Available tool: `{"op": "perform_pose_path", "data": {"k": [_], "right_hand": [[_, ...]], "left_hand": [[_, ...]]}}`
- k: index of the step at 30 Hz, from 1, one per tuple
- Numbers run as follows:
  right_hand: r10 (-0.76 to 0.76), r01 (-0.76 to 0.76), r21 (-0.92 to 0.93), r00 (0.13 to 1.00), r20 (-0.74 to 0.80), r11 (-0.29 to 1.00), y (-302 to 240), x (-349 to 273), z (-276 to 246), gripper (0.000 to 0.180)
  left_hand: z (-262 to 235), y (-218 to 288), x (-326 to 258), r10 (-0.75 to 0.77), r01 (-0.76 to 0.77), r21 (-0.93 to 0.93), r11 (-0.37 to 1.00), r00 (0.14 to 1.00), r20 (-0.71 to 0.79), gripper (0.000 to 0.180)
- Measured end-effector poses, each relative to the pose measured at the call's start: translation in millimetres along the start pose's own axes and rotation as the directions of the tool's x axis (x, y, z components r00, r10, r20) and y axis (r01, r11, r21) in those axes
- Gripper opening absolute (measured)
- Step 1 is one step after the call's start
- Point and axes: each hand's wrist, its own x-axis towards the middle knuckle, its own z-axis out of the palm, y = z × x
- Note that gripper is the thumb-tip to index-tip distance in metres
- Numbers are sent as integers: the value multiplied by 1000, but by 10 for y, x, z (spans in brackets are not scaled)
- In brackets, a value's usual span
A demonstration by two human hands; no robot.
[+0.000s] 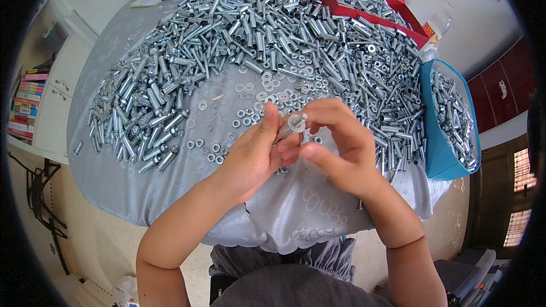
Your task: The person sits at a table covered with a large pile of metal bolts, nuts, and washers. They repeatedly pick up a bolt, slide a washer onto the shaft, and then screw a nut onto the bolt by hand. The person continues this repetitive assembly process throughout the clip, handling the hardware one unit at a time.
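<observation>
My left hand (253, 156) is closed around a metal sleeve anchor bolt (282, 131), its threaded end tilted up to the right. A flat washer (296, 123) sits around that end. Close by on the right, my right hand (344, 145) has its thumb and index finger apart, with the index fingertip beside the bolt's tip. Small shiny metal shows between those fingers; I cannot tell whether it is in the hand or on the table behind. Loose nuts (247, 120) and flat washers (248, 87) lie just beyond my hands.
A wide heap of metal sleeves and bolts (250, 28) covers the far part of the table with its grey cloth (114, 176). Red box (364, 12) at the back right and blue container (449, 165) at the right hold more hardware. A plastic bottle (438, 24) stands behind them.
</observation>
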Motion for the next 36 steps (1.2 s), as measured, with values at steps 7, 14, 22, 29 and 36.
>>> {"op": "perform_pose_path", "data": {"k": [7,14,22,29,36], "right_hand": [[0,0,107,1000,7,994,-8,-2,-93,40],[42,-41,-13,993,108,999,-43,13,2,46],[46,-63,-108,987,-154,992,-27,-31,143,35],[485,-593,411,805,343,693,-103,-25,32,29],[555,-631,736,714,427,246,-108,22,44,48]], "left_hand": [[46,3,-9,-87,88,78,993,996,-11,61],[43,4,-30,-49,50,34,998,998,-31,56],[-39,-4,-22,68,-66,-73,995,997,31,35],[-42,-1,-43,240,-247,133,960,969,64,39],[58,-46,-44,261,-249,151,957,964,-59,38]]}}
